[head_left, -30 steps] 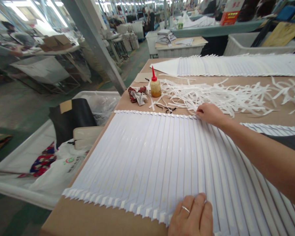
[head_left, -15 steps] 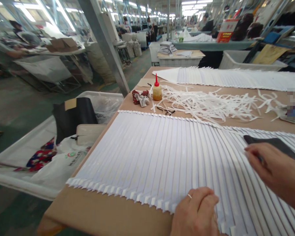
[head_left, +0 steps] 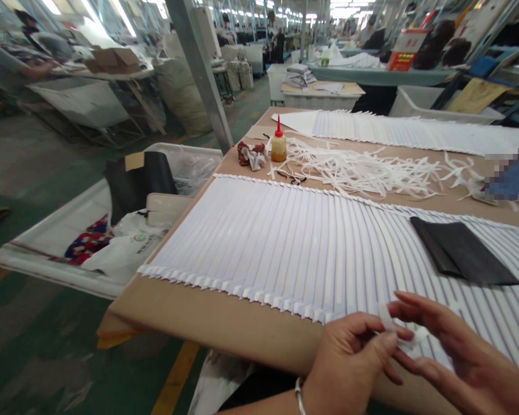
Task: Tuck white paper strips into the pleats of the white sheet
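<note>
My left hand (head_left: 346,360), with a bracelet at the wrist, is closed in a pinch on a narrow white strip (head_left: 386,317) near the table's front edge. Close beside it my right hand (head_left: 467,357) has its fingers apart around the strip's other part; whether they touch it I cannot tell. Under and beyond both hands lies a long row of overlapping white strip-like pieces (head_left: 277,242) with folded ends. A folded black sheet (head_left: 465,251) rests on top of that row, to the right.
A glue bottle with a red tip (head_left: 279,144) stands behind the row, beside a crumpled cloth (head_left: 251,155). Loose white strips (head_left: 367,170) lie heaped farther right. Another white row (head_left: 372,129) lies at the back. A white bin (head_left: 38,245) stands left of the table (head_left: 225,323).
My right hand has left the black sheet and come to my left hand. My left hand has lifted off the row and now pinches a white strip. The view has shifted slightly.
</note>
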Demonstrator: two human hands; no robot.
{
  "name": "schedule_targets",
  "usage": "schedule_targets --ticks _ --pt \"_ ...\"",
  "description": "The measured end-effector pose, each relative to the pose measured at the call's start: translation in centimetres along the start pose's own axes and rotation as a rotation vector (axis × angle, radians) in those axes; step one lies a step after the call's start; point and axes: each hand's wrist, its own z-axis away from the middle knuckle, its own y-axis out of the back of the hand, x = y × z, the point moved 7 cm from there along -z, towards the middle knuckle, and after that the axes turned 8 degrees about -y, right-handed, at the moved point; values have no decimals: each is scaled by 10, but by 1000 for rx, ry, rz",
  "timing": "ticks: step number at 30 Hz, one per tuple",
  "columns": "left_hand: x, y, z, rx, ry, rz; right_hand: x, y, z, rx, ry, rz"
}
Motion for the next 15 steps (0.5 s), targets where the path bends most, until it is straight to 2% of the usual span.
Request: schedule_targets --ticks 3,6,10,15 --pt "6 29 16 134 -18 -53 -25 -48 -2 -191 -24 -72" --pt "6 57 36 184 39 -159 -46 -76 0 -365 -14 -56" --pt "3 82 58 225 119 -310 -55 -88 1 -554 -1 73" --pt "-13 86 62 170 256 -427 -50 -86 -24 -550 3 218"
